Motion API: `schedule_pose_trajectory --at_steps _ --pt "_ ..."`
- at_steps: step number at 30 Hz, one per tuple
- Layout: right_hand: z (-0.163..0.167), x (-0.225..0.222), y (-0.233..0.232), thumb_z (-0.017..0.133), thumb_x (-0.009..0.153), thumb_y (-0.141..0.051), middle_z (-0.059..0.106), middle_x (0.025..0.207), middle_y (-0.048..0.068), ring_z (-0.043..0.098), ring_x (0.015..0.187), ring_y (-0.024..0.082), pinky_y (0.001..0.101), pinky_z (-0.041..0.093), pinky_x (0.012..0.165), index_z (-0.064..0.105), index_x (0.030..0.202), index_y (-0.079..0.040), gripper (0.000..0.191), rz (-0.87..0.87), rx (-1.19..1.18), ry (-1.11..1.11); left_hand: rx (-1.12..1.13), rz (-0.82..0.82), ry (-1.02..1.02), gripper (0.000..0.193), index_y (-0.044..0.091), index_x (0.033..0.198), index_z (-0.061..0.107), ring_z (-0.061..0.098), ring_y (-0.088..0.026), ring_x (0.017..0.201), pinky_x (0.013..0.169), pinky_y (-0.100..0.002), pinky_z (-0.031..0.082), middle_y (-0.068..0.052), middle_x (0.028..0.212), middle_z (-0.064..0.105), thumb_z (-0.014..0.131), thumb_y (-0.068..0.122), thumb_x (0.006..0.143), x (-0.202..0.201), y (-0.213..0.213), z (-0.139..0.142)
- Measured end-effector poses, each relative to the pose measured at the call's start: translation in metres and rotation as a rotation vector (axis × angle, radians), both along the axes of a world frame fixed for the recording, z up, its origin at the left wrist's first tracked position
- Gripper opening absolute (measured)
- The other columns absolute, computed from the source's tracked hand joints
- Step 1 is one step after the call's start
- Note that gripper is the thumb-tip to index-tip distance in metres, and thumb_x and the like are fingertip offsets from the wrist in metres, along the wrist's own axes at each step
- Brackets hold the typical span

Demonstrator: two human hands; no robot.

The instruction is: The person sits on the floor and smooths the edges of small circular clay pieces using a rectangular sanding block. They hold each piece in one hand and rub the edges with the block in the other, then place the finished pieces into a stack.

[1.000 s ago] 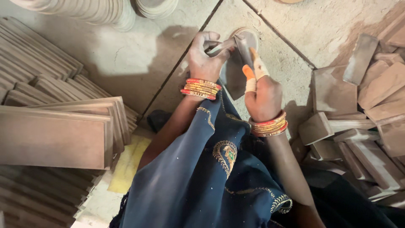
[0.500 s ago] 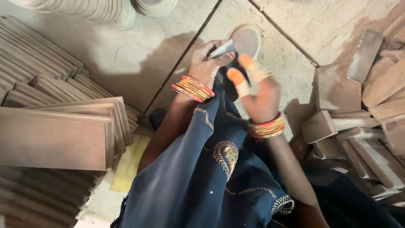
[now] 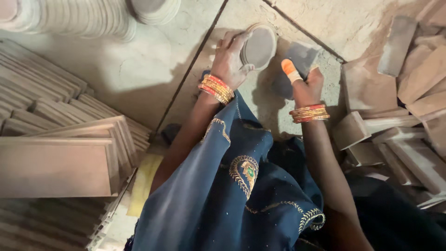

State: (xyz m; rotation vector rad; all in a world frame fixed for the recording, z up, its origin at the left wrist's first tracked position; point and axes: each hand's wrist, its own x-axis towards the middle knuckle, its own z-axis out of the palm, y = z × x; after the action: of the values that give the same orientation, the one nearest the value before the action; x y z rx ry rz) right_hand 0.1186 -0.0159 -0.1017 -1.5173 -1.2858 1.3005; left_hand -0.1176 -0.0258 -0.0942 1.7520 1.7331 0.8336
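Dusty stone floor (image 3: 139, 79); stacked flat slabs (image 3: 60, 167) far left, stacks of round discs (image 3: 83, 18) along the top edge. Left hand (image 3: 230, 58) closed on a round clay disc (image 3: 260, 46), fingers wrapped over its left rim, disc tilted on edge against the floor. Right hand (image 3: 306, 86) just right of it, fisted, bandaged thumb up; contents unclear. Loose blocks (image 3: 395, 135) far right.

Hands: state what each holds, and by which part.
Left hand grips the round disc by its left rim, disc tilted on edge. Right hand rests on a dark flat piece; its grip cannot be told.
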Motion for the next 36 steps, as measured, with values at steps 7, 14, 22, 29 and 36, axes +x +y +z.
schedule_pose_trajectory --at_steps 7,14,22,29,36 --pt "-0.048 0.011 0.000 0.077 0.101 -0.011 0.076 0.109 0.012 0.071 0.096 0.017 0.0334 0.056 0.084 0.065 0.116 0.005 0.025 -0.078 0.260 -0.030 -0.145 -0.154 0.140 0.124 0.012 0.162 0.023 0.045 -0.039 0.139 0.121 -0.053 0.031 -0.015 0.154 0.039 0.096 0.016 0.062 0.042 0.036 -0.031" --pt "-0.056 0.014 -0.005 0.070 0.101 -0.021 0.074 0.101 0.025 0.073 0.092 0.041 0.0456 0.055 0.079 0.060 0.120 0.007 0.035 -0.103 0.188 -0.334 -0.203 -0.131 0.165 0.121 0.012 0.153 0.035 0.047 -0.034 0.138 0.120 -0.059 0.027 -0.009 0.147 0.044 0.100 0.018 0.051 0.061 0.056 -0.041" --pt "-0.072 0.001 -0.014 0.066 0.106 -0.019 0.063 0.079 0.029 0.061 0.073 0.052 0.0569 0.047 0.064 0.056 0.104 0.009 0.029 -0.094 0.174 -0.546 -0.132 -0.133 0.144 0.118 0.010 0.148 0.043 0.051 -0.034 0.133 0.116 -0.059 0.032 -0.007 0.142 0.048 0.102 0.019 0.046 0.066 0.060 -0.041" --pt "-0.049 0.056 0.033 0.066 0.098 -0.013 0.063 0.076 0.030 0.062 0.069 0.052 0.0577 0.045 0.059 0.056 0.105 0.010 0.026 0.231 0.253 -0.522 -0.235 -0.066 0.058 0.111 0.013 0.150 0.046 0.053 -0.034 0.130 0.107 -0.042 0.047 -0.007 0.145 0.049 0.101 0.018 0.053 0.076 0.030 -0.021" --pt "-0.035 0.020 -0.044 0.065 0.104 -0.018 0.069 0.103 0.035 0.067 0.096 0.054 0.0547 0.054 0.079 0.049 0.138 0.012 0.049 -0.178 0.241 -0.377 -0.129 -0.112 0.096 0.117 0.012 0.146 0.047 0.053 -0.037 0.124 0.107 -0.046 0.043 -0.010 0.135 0.050 0.104 0.020 0.044 0.079 0.020 -0.013"
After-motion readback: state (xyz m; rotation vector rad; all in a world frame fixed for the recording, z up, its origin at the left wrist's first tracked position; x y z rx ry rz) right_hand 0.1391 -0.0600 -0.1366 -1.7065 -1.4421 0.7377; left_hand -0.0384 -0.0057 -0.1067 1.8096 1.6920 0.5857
